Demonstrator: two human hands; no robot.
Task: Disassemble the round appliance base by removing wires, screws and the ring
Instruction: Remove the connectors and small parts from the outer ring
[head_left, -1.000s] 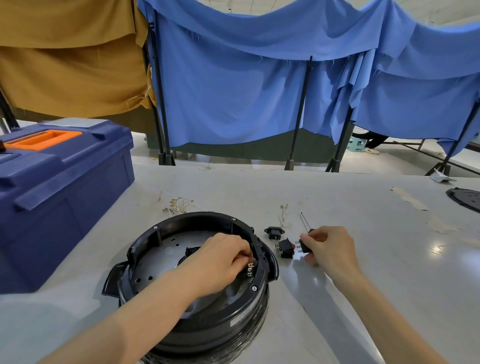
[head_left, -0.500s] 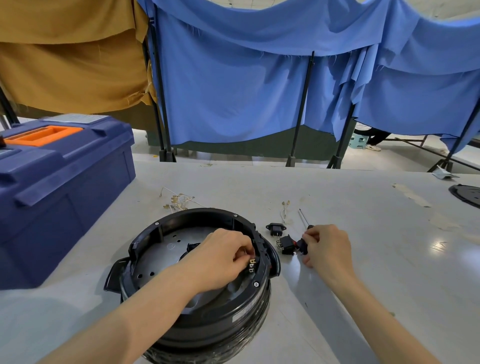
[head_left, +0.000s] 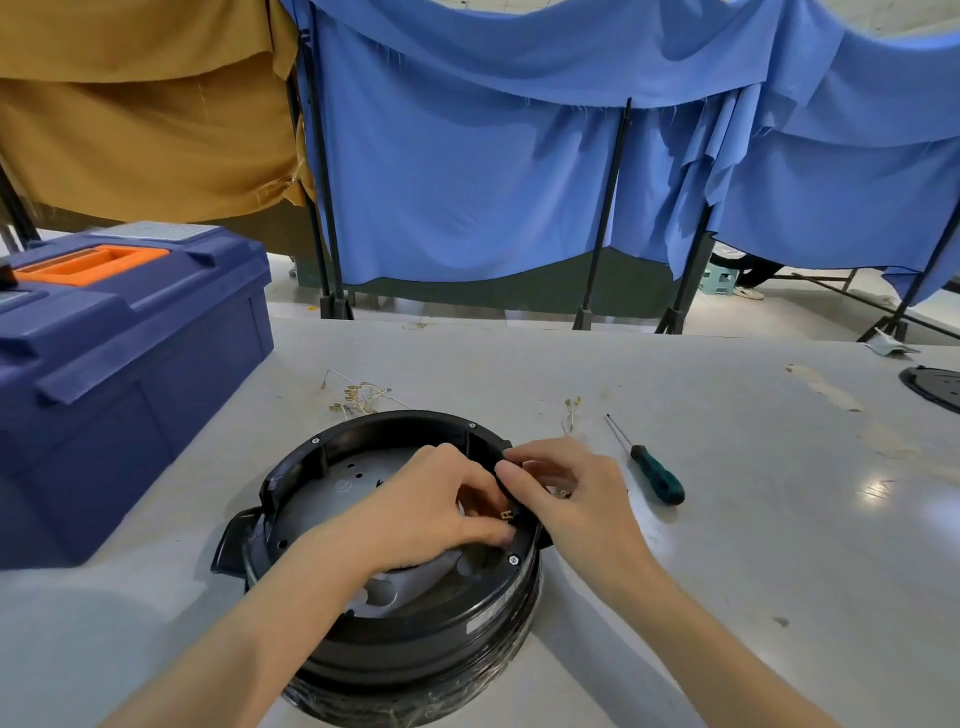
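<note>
The round black plastic appliance base (head_left: 441, 644) sits near the front edge of the grey desk (head_left: 753, 545). The left hand (head_left: 431, 512) reaches inside it, curled fingers pinching small brass terminals (head_left: 506, 516) at the right wall. The right hand (head_left: 571, 501) grips the base's rim there from outside, fingers curled. A green-handled screwdriver (head_left: 657, 475) lies just beside it.

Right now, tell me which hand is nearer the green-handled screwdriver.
Right. The right hand sits beside the screwdriver, apart from it; the left hand is farther off, inside the round base.
</note>
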